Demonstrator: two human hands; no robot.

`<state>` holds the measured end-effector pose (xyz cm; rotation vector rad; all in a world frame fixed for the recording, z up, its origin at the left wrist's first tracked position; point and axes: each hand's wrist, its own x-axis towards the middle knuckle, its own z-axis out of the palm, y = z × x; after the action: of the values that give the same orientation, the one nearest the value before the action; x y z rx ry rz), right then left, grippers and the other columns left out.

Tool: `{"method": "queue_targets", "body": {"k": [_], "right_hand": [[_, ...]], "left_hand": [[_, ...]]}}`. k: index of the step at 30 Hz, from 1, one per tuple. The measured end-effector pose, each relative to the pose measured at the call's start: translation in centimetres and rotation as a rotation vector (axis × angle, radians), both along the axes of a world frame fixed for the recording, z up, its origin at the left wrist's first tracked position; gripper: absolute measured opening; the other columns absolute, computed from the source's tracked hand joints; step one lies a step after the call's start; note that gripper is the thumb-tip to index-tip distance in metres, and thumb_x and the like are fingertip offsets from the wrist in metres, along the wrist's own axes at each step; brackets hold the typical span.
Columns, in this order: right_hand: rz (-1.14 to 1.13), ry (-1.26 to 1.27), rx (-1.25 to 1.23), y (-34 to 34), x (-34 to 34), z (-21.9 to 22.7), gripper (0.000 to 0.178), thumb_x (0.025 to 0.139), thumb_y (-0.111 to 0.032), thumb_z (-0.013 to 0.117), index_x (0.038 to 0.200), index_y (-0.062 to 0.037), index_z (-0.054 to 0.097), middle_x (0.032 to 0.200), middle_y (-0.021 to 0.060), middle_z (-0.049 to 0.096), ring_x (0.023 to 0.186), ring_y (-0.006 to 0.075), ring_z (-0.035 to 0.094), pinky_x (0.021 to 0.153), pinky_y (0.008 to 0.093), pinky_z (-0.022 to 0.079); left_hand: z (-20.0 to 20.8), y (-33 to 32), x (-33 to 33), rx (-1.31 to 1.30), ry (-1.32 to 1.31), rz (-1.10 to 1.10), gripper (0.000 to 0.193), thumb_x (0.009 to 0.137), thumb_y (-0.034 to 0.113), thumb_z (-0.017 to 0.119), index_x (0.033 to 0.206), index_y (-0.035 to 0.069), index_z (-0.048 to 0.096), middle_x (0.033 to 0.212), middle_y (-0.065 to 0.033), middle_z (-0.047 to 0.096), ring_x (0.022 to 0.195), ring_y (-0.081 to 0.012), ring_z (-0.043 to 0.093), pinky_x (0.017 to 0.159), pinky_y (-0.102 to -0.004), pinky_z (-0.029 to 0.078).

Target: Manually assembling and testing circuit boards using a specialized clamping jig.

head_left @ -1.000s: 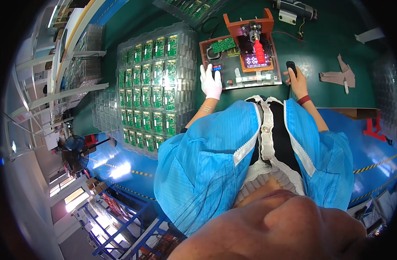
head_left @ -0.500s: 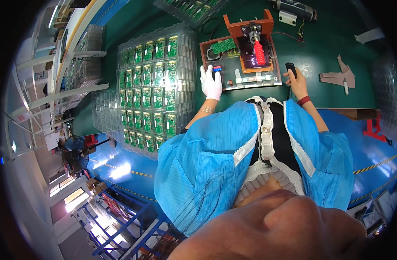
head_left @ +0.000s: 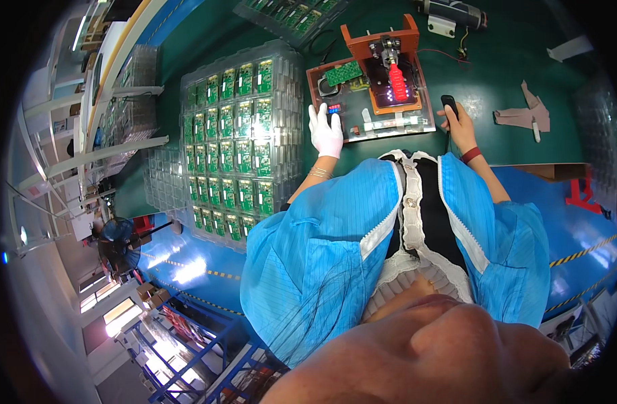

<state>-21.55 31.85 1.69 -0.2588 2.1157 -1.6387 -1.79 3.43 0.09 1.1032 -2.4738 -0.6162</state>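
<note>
At the left front corner of a test fixture (head_left: pixel 349 128), my left hand (head_left: pixel 327 137) rests in a white glove with its fingers apart, holding nothing. The fixture is a low box with a brown upright bracket (head_left: pixel 376 48) and a toggle clamp with a red handle (head_left: pixel 398 84). A green circuit board (head_left: pixel 343 74) lies on its far left part, near a small red and blue display (head_left: pixel 334 109). Bare and to the right of the fixture, my right hand (head_left: pixel 463 131) is closed around a black handheld device (head_left: pixel 448 102) with a cord below it.
Stacked clear trays (head_left: pixel 291 135) of green circuit boards stand to my left, and another tray (head_left: pixel 281 32) lies farther back. A cylindrical motor (head_left: pixel 455 13) sits at the back right. A beige cloth piece (head_left: pixel 521 118) lies on the green table (head_left: pixel 483 145).
The whole view has shifted slightly. Both hands keep their places beside the fixture, and the black device stays in my right hand.
</note>
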Motion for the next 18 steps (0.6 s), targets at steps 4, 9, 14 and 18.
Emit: {"method": "queue_targets", "body": {"k": [4, 9, 14, 18], "right_hand": [[0.004, -0.050, -0.032, -0.3, 0.2, 0.7, 0.030, 0.092, -0.024, 0.050, 0.110, 0.0000, 0.057, 0.080, 0.0051, 0.066, 0.055, 0.0104, 0.051, 0.054, 0.0229, 0.044], [0.057, 0.007, 0.069, 0.1, -0.1, 0.5, 0.026, 0.093, -0.022, 0.050, 0.108, -0.0023, 0.056, 0.080, 0.0045, 0.065, 0.056, 0.0084, 0.050, 0.052, 0.0208, 0.042], [0.031, 0.004, 0.041, -0.4, 0.4, 1.4, 0.026, 0.093, -0.021, 0.050, 0.109, -0.0018, 0.055, 0.079, 0.0044, 0.064, 0.055, 0.0088, 0.050, 0.052, 0.0210, 0.042], [0.026, -0.007, 0.033, 0.1, 0.2, 0.1, 0.026, 0.093, -0.021, 0.050, 0.109, -0.0018, 0.056, 0.079, 0.0046, 0.064, 0.055, 0.0091, 0.050, 0.052, 0.0213, 0.042]], "left_hand": [[0.2, -0.1, 0.0, 0.070, -0.005, 0.005, 0.047, 0.089, 0.030, 0.052, 0.132, 0.011, 0.048, 0.148, -0.0178, 0.028, 0.128, -0.0357, 0.038, 0.102, -0.0382, 0.035], [0.0, -0.1, -0.2, 0.067, 0.009, -0.004, 0.047, 0.089, 0.029, 0.053, 0.132, 0.011, 0.048, 0.148, -0.0178, 0.028, 0.128, -0.0355, 0.038, 0.103, -0.0378, 0.034], [0.0, -0.2, 0.1, 0.055, -0.003, 0.006, 0.047, 0.089, 0.028, 0.053, 0.132, 0.011, 0.048, 0.148, -0.0177, 0.028, 0.128, -0.0355, 0.039, 0.102, -0.0378, 0.035], [0.0, -0.1, -0.1, 0.053, 0.008, -0.001, 0.047, 0.088, 0.028, 0.053, 0.132, 0.011, 0.048, 0.148, -0.0176, 0.028, 0.127, -0.0354, 0.039, 0.102, -0.0379, 0.035]]}}
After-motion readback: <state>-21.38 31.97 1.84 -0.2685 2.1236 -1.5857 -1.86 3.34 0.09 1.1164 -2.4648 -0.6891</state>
